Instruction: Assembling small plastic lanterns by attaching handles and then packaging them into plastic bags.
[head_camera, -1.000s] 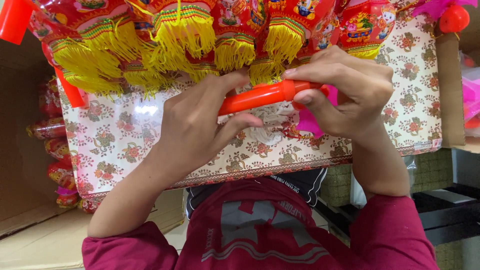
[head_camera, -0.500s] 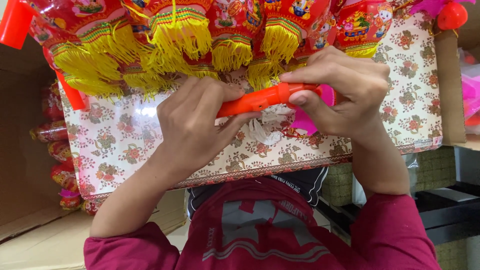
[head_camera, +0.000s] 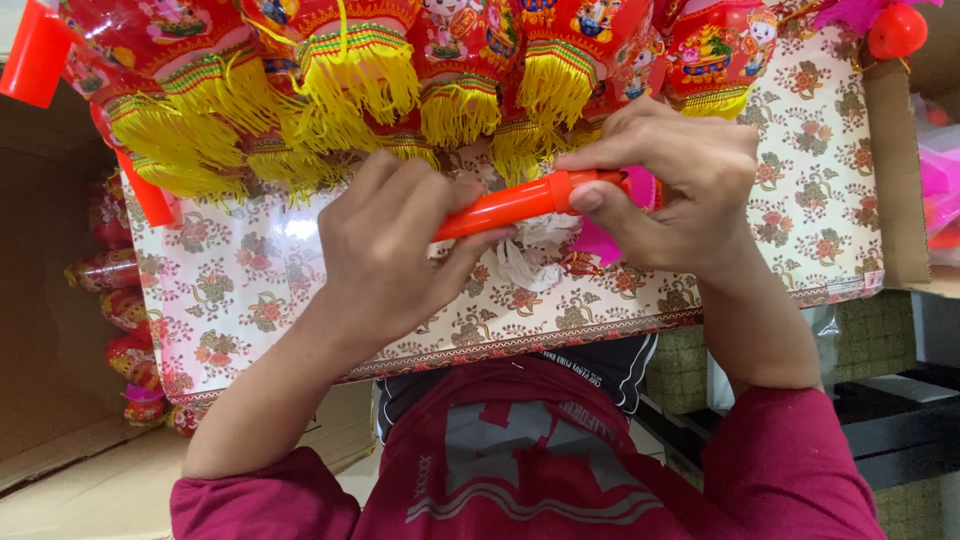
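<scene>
Both hands grip one orange plastic stick (head_camera: 520, 203) held level over a flower-patterned board (head_camera: 260, 300). My left hand (head_camera: 395, 250) wraps its left end. The stick's right end sits in my right hand (head_camera: 680, 190), thumb pressed on it, with a bit of pink material (head_camera: 600, 240) tucked under the palm. A tuft of white threads (head_camera: 520, 262) hangs below the stick. Red lanterns with yellow tassels (head_camera: 360, 80) lie in a row just beyond the hands.
Another orange stick (head_camera: 35, 55) pokes up at top left. More wrapped red lanterns (head_camera: 120, 320) fill a cardboard box at left. A red ball with pink trim (head_camera: 890, 30) sits at top right. Dark shelving (head_camera: 900, 420) lies at lower right.
The hands and stick stay nearly in place; my left hand's fingers have curled a little more around the stick's left end.
</scene>
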